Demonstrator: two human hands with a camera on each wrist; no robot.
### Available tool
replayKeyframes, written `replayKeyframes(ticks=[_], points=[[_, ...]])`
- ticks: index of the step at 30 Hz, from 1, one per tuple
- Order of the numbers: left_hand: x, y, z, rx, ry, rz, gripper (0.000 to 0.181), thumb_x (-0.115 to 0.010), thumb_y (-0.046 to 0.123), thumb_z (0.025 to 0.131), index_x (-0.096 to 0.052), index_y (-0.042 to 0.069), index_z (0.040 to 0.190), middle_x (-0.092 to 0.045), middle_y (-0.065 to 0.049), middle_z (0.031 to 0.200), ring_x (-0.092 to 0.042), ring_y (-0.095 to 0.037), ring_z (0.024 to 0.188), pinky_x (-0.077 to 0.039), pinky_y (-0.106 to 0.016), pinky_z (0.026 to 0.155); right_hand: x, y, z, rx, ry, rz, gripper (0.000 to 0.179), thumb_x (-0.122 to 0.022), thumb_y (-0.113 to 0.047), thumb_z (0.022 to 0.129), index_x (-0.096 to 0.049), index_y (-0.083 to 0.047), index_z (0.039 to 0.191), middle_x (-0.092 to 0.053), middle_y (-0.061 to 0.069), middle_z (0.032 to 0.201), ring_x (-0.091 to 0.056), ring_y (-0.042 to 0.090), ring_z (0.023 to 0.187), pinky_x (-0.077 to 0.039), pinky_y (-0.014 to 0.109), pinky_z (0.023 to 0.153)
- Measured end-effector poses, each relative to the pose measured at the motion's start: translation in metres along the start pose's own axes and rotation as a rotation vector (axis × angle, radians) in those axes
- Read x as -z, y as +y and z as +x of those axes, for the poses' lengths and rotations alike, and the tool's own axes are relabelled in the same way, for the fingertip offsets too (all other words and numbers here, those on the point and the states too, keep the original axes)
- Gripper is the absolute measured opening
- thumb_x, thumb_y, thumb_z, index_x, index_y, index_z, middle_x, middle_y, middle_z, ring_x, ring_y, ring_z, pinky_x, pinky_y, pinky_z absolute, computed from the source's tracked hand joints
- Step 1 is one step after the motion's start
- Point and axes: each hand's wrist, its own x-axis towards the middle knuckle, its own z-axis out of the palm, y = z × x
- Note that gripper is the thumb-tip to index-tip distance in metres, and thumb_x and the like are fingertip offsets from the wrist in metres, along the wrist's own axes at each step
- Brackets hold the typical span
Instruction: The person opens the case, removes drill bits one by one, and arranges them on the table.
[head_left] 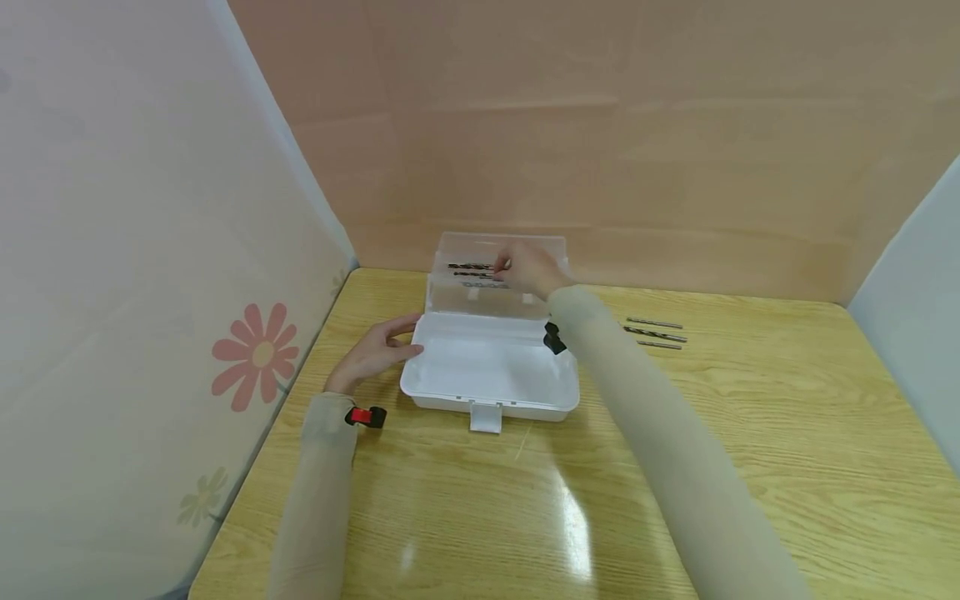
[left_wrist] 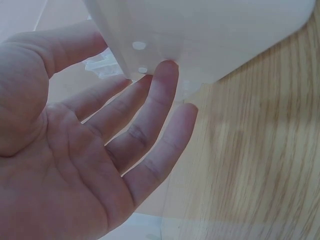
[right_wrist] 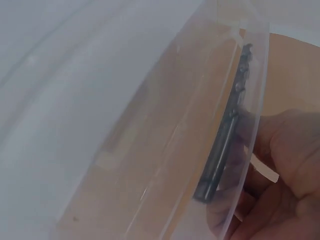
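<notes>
A white plastic box [head_left: 498, 367] lies with its translucent lid [head_left: 459, 293] swung back behind it. My left hand [head_left: 382, 350] touches the box's left rim, thumb at the edge and fingers farther back. In the left wrist view, those fingers [left_wrist: 145, 117] are spread and fairly straight against the outer wall. My right hand [head_left: 528, 268] reaches over the lid, thumb and fingertips pinching a dark drill bit [right_wrist: 220, 145]. Seen through the clear plastic, the fingertips are by its smooth shank and partly blurred. Another drill bit [head_left: 467, 266] lies in the lid beside it.
Right of the box, several drill bits [head_left: 656, 335] lie in a loose row on the wooden table [head_left: 750, 417]. A latch flap [head_left: 486, 417] hangs from the box's front. A pale curtain [head_left: 187, 208] borders the left side; a tan backdrop [head_left: 675, 167] rises behind.
</notes>
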Motion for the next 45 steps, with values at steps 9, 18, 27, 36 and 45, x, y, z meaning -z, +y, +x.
replayKeyframes(ticks=[9,18,27,36,45], points=[[0.001,0.000,-0.003,0.006,0.007,0.016,0.072,-0.069,0.028,0.106,-0.035,0.015,0.168,-0.039,-0.015,0.171,-0.058,-0.042,0.138,-0.051,-0.057,0.114,0.014,0.009,-0.004,-0.039,-0.102,0.028,0.023,-0.068,-0.018,0.105,-0.074,-0.001,0.119,-0.071,0.017,0.131,-0.064,0.036,0.124,-0.053,0.053,0.109],[-0.001,0.000,0.001,0.000,-0.001,0.010,0.072,-0.069,0.028,0.106,-0.035,0.015,0.168,-0.038,-0.014,0.172,-0.055,-0.043,0.142,-0.050,-0.057,0.115,0.023,0.011,-0.008,-0.015,-0.158,-0.032,0.025,-0.066,-0.017,0.106,-0.075,0.001,0.121,-0.072,0.018,0.132,-0.066,0.035,0.124,-0.054,0.052,0.109],[-0.003,0.002,0.003,0.005,-0.002,0.012,0.073,-0.070,0.029,0.105,-0.036,0.016,0.168,-0.040,-0.014,0.171,-0.059,-0.041,0.137,-0.051,-0.056,0.114,0.021,0.020,-0.015,0.044,-0.104,-0.062,0.025,-0.063,-0.017,0.108,-0.073,0.001,0.122,-0.073,0.018,0.128,-0.068,0.033,0.115,-0.055,0.050,0.106],[0.001,0.000,0.002,0.000,0.004,0.036,0.072,-0.069,0.029,0.106,-0.034,0.016,0.169,-0.039,-0.015,0.171,-0.059,-0.042,0.137,-0.050,-0.056,0.115,0.017,0.035,-0.019,0.089,-0.020,-0.019,0.018,-0.065,-0.014,0.107,-0.072,0.001,0.115,-0.075,0.018,0.114,-0.070,0.030,0.103,-0.059,0.045,0.096],[0.001,0.000,0.002,-0.004,0.006,0.023,0.073,-0.069,0.027,0.106,-0.034,0.015,0.169,-0.041,-0.017,0.169,-0.060,-0.041,0.136,-0.052,-0.054,0.113,0.021,0.037,-0.031,0.109,0.052,0.014,0.025,-0.063,-0.013,0.108,-0.076,0.001,0.123,-0.075,0.019,0.125,-0.069,0.033,0.115,-0.056,0.049,0.104]])
